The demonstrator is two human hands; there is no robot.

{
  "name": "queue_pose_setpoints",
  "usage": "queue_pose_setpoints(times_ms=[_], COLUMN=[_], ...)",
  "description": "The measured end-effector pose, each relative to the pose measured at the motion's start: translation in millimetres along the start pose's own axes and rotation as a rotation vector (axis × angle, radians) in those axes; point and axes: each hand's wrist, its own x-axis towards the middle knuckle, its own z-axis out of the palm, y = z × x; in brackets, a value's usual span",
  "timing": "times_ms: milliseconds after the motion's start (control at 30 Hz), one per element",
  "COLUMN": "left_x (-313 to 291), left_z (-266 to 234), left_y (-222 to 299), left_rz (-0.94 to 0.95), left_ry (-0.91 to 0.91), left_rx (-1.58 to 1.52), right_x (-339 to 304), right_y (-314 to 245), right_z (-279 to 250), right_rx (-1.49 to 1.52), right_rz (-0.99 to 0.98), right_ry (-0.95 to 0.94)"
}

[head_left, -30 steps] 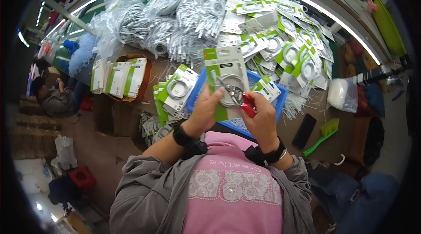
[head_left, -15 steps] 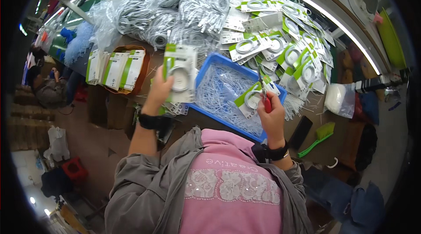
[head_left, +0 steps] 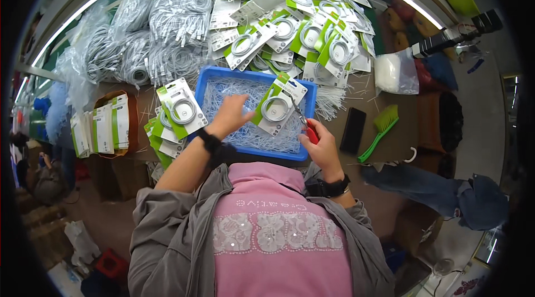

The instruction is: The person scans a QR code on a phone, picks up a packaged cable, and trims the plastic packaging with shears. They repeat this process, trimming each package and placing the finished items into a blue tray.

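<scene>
My left hand point(head_left: 230, 116) is over the blue tray point(head_left: 202, 86), open, with its fingers stretched toward a carded cable point(head_left: 277, 106). That card is green and white with a coiled white cable on it, and lies tilted over the tray. Whether the fingertips touch its left edge, I cannot tell. In my right hand point(head_left: 324, 146) are red-handled cutters point(head_left: 310, 130), their metal jaws pointing up at the card's right side. Thin white plastic strips point(head_left: 223, 88) fill the tray. Left of it, another carded cable point(head_left: 181, 108) tops a small pile.
Carded cables point(head_left: 301, 35) are heaped at the back. Bagged grey-white cables point(head_left: 181, 13) lie at the back left. An orange-brown basket point(head_left: 132, 124) holds upright cards. To the right are a black flat object point(head_left: 353, 131), a green brush point(head_left: 383, 127) and a bag of white material point(head_left: 395, 72).
The card in my left hand has been let go onto the pile left of the tray. That hand has moved right, over the tray. The whole view has swung round to the right.
</scene>
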Motion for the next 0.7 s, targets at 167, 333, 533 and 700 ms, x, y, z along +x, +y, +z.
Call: queue_pose_setpoints(times_ms=[167, 333, 533, 700], left_x=[35, 20, -26, -62], left_z=[45, 47, -24, -86], left_y=[25, 0, -13, 36], left_rz=[-0.188, -0.107, -0.227, -0.219], left_ry=[-0.186, 0.079, -0.112, -0.199], left_rx=[-0.057, -0.180, -1.545, -2.173], right_x=[-8, -8, -1, 3], right_y=[-4, -16, -46, -90], right_z=[-10, -15, -20, -21], right_rx=[0.003, -0.033, -0.117, -0.156], right_rz=[-0.038, -0.094, -0.309, -0.525], right_ry=[0.039, 0.007, -0.072, -0.137])
